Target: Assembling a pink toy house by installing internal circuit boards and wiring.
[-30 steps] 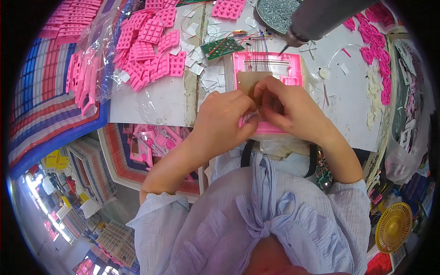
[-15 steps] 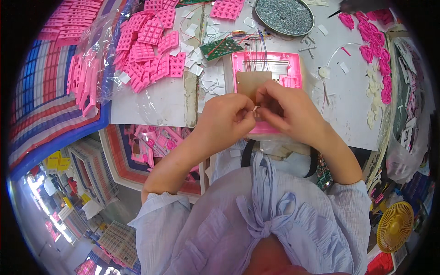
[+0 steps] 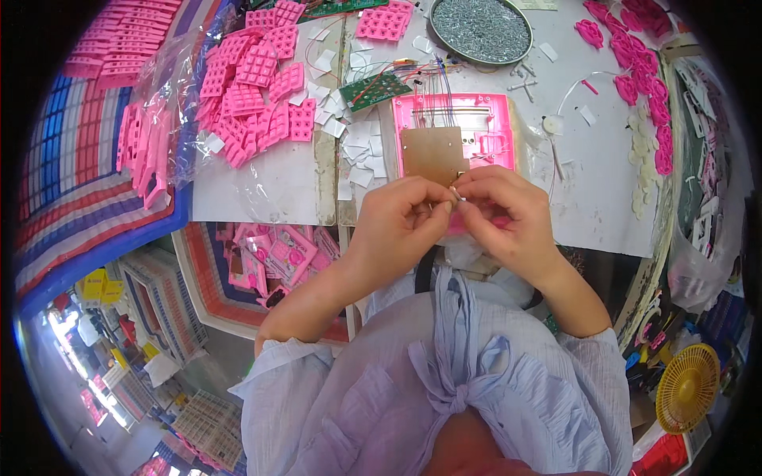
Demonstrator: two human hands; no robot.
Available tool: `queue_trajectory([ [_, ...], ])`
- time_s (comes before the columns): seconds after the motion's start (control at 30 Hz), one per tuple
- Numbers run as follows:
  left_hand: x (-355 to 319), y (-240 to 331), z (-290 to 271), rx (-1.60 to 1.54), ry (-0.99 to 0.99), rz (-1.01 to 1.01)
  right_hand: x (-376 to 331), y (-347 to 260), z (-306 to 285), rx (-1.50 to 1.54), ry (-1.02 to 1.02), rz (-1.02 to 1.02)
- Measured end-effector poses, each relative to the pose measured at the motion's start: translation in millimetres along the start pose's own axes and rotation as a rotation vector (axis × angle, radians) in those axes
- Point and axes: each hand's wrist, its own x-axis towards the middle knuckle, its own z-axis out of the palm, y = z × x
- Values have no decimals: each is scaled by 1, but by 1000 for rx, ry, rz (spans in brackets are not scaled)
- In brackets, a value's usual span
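Note:
My left hand (image 3: 401, 218) and my right hand (image 3: 508, 218) meet fingertip to fingertip over the near edge of a pink plastic housing (image 3: 500, 119). Both are closed in a pinch on a tiny white piece (image 3: 458, 196), too small to name for certain. Just beyond my fingers, a brown circuit board (image 3: 431, 152) lies on the housing. Thin wires run from it toward a green circuit board (image 3: 373, 91) at the upper left. My hands hide the near part of the housing.
Pink keypads (image 3: 254, 67) and white paper squares (image 3: 361, 151) lie to the left. A round tray of screws (image 3: 480, 32) stands at the back. Pink coiled parts (image 3: 643, 71) and white discs (image 3: 640, 151) line the right. Below the table edge sits a bin (image 3: 208, 289) of pink parts.
Both hands have drawn slightly toward me, uncovering more of the brown board. The small white piece shows more clearly between the fingertips. The table contents have shifted slightly in the view.

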Motion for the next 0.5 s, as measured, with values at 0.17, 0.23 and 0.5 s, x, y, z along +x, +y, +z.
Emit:
queue_trajectory([
  [0.17, 3, 1, -4, -287, -75, -249, -6, 2, 4, -256, 57, -292],
  [0.23, 4, 1, -6, -283, -92, -260, -8, 4, 5, -309, 73, -357],
  [0.5, 1, -1, -5, -376, -88, -272, -8, 4, 6, -285, 57, -362],
])
